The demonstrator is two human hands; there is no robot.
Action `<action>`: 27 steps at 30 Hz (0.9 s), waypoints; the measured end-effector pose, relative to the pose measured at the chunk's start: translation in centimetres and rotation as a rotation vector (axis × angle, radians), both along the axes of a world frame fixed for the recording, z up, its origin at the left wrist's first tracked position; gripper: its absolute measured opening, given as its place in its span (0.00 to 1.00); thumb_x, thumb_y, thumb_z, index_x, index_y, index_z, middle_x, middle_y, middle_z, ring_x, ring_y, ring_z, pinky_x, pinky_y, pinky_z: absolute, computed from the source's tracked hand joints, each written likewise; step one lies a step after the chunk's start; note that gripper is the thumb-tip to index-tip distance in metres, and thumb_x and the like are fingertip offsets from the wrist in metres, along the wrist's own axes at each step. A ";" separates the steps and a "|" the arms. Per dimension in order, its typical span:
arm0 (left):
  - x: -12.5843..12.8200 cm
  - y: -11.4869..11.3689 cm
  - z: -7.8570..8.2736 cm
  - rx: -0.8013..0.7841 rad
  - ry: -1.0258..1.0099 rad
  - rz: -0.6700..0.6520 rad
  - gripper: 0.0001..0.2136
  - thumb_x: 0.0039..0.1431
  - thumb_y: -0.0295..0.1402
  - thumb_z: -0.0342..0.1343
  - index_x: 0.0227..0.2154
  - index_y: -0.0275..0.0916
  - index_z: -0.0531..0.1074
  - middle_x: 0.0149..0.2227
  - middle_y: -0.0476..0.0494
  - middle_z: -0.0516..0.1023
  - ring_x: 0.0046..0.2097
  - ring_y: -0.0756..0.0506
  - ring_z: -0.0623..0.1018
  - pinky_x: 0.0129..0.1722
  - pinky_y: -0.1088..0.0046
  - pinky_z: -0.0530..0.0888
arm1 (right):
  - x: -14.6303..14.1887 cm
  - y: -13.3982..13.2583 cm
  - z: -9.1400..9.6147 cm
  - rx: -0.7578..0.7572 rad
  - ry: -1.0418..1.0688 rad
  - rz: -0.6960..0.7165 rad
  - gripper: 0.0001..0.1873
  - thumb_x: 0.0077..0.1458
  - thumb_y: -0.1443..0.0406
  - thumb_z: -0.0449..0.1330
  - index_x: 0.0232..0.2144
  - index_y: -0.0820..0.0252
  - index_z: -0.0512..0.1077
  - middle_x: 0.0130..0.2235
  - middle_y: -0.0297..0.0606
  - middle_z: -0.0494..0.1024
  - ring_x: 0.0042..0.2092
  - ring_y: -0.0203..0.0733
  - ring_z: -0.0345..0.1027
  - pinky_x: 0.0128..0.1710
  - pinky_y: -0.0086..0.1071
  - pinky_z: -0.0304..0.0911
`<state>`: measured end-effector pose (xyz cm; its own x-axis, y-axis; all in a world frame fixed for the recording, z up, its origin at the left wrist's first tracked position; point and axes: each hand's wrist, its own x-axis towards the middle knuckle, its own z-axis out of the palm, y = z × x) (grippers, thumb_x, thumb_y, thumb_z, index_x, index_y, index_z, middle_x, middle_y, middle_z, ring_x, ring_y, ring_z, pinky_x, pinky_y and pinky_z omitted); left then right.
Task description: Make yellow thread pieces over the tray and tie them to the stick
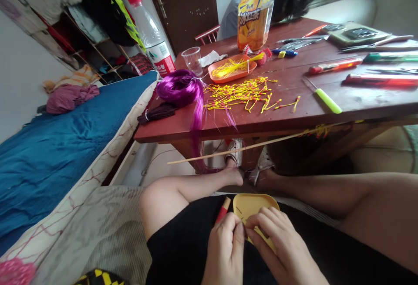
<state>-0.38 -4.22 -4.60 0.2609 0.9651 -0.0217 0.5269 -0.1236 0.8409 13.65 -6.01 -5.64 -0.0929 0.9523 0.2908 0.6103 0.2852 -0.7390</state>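
My left hand (225, 245) rests on my lap with its fingers curled round a thin red stick with a pale tip (223, 208). My right hand (281, 243) lies over a small yellow tray (251, 204) on my lap, fingers pinched against the left hand's fingertips. What they pinch between them is too small to make out. On the red wooden table (294, 115) ahead lie several yellow strips with red tips (243, 93) and a bundle of purple fibre (183, 89) that hangs over the edge.
An orange tray (217, 67) of yellow strips, a plastic cup (192, 60), two bottles, pens and a green-handled tool (328, 100) lie on the table. A long thin stick (248, 146) runs under the table edge. A blue-covered bed (65, 141) is at left. Another person sits behind the table.
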 end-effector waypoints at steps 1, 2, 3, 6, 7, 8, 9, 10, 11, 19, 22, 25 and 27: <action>-0.1 0.0 0.0 -0.003 0.007 -0.012 0.11 0.62 0.33 0.42 0.26 0.40 0.64 0.24 0.51 0.69 0.28 0.49 0.70 0.29 0.77 0.64 | 0.0 0.0 0.0 0.005 -0.003 0.003 0.05 0.58 0.68 0.50 0.31 0.56 0.63 0.27 0.33 0.68 0.29 0.40 0.63 0.29 0.32 0.61; -0.2 0.0 0.1 -0.012 0.022 -0.028 0.11 0.62 0.33 0.42 0.26 0.40 0.64 0.24 0.52 0.68 0.27 0.49 0.70 0.28 0.77 0.64 | 0.0 0.0 0.0 0.007 -0.005 0.002 0.03 0.58 0.68 0.51 0.32 0.56 0.63 0.28 0.33 0.69 0.30 0.40 0.63 0.29 0.32 0.61; -0.2 0.0 0.0 -0.026 0.040 -0.047 0.11 0.62 0.33 0.42 0.26 0.40 0.63 0.23 0.52 0.68 0.27 0.50 0.70 0.28 0.77 0.64 | 0.0 0.0 -0.1 0.014 -0.006 0.008 0.02 0.58 0.67 0.52 0.32 0.56 0.63 0.28 0.34 0.69 0.30 0.40 0.64 0.29 0.32 0.62; -0.4 0.0 -0.3 -0.030 0.050 -0.063 0.11 0.63 0.33 0.42 0.26 0.40 0.63 0.24 0.51 0.68 0.27 0.50 0.70 0.28 0.77 0.65 | 0.0 -0.1 -0.3 0.003 0.001 -0.011 0.04 0.58 0.68 0.51 0.30 0.56 0.62 0.28 0.33 0.68 0.30 0.40 0.63 0.30 0.32 0.61; -0.5 0.0 -0.4 -0.015 0.040 -0.057 0.10 0.63 0.33 0.42 0.26 0.40 0.63 0.24 0.51 0.68 0.27 0.50 0.70 0.28 0.77 0.65 | 0.0 -0.1 -0.3 -0.002 0.004 -0.010 0.06 0.59 0.69 0.50 0.30 0.56 0.62 0.27 0.33 0.68 0.30 0.40 0.63 0.30 0.33 0.61; -0.4 0.0 -0.5 0.001 0.031 -0.048 0.10 0.63 0.33 0.42 0.27 0.40 0.63 0.24 0.51 0.68 0.27 0.50 0.70 0.28 0.77 0.65 | 0.0 -0.1 -0.3 -0.008 0.006 -0.007 0.06 0.59 0.69 0.49 0.30 0.56 0.62 0.27 0.33 0.68 0.30 0.40 0.63 0.30 0.33 0.61; -0.4 0.1 -0.5 0.011 0.029 -0.048 0.10 0.63 0.32 0.42 0.27 0.40 0.63 0.24 0.51 0.68 0.27 0.50 0.70 0.28 0.77 0.65 | 0.0 -0.1 -0.2 -0.011 0.007 -0.006 0.05 0.59 0.68 0.50 0.30 0.56 0.62 0.27 0.33 0.68 0.30 0.40 0.62 0.30 0.33 0.61; -0.4 0.1 -0.5 0.018 0.034 -0.053 0.10 0.63 0.32 0.42 0.27 0.40 0.63 0.24 0.51 0.68 0.28 0.50 0.70 0.28 0.77 0.65 | 0.0 -0.1 -0.2 -0.014 0.008 0.001 0.04 0.59 0.68 0.50 0.31 0.55 0.62 0.28 0.33 0.68 0.30 0.40 0.63 0.29 0.32 0.61; -0.3 0.2 -0.5 0.025 0.043 -0.064 0.10 0.63 0.32 0.42 0.26 0.40 0.63 0.25 0.51 0.68 0.28 0.49 0.70 0.29 0.76 0.65 | -0.1 -0.1 -0.1 -0.012 0.011 0.005 0.03 0.59 0.67 0.51 0.31 0.55 0.62 0.28 0.33 0.68 0.30 0.40 0.63 0.29 0.32 0.61; -0.5 0.4 -0.4 0.084 0.103 -0.045 0.09 0.61 0.30 0.45 0.26 0.39 0.65 0.31 0.47 0.65 0.34 0.48 0.69 0.35 0.73 0.66 | 0.1 -0.3 -0.2 -0.032 0.006 0.023 0.04 0.59 0.67 0.50 0.31 0.55 0.63 0.28 0.33 0.69 0.30 0.40 0.63 0.29 0.33 0.61; -0.5 0.3 -0.5 0.075 0.127 -0.055 0.09 0.61 0.30 0.45 0.25 0.39 0.65 0.30 0.47 0.65 0.33 0.48 0.69 0.34 0.73 0.66 | 0.2 -0.2 -0.2 -0.028 -0.003 0.015 0.06 0.59 0.68 0.50 0.30 0.55 0.62 0.27 0.33 0.69 0.30 0.40 0.63 0.29 0.32 0.61; -0.4 0.2 -0.5 0.091 0.136 -0.037 0.09 0.60 0.30 0.45 0.26 0.39 0.66 0.30 0.47 0.65 0.32 0.48 0.69 0.33 0.73 0.65 | 0.1 -0.2 -0.1 -0.022 -0.005 0.018 0.05 0.59 0.68 0.50 0.30 0.56 0.62 0.28 0.33 0.69 0.30 0.40 0.63 0.30 0.33 0.61; -0.4 0.2 -0.5 0.083 0.127 -0.024 0.09 0.61 0.31 0.45 0.25 0.39 0.66 0.29 0.48 0.65 0.31 0.48 0.69 0.33 0.73 0.65 | 0.1 -0.1 -0.1 -0.018 -0.012 -0.002 0.04 0.58 0.67 0.51 0.31 0.55 0.62 0.28 0.33 0.69 0.30 0.40 0.63 0.30 0.33 0.61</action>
<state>-0.75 -4.05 -5.08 0.2844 0.9584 0.0237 0.6246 -0.2040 0.7538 13.71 -6.13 -5.74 -0.0945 0.9574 0.2728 0.6199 0.2710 -0.7364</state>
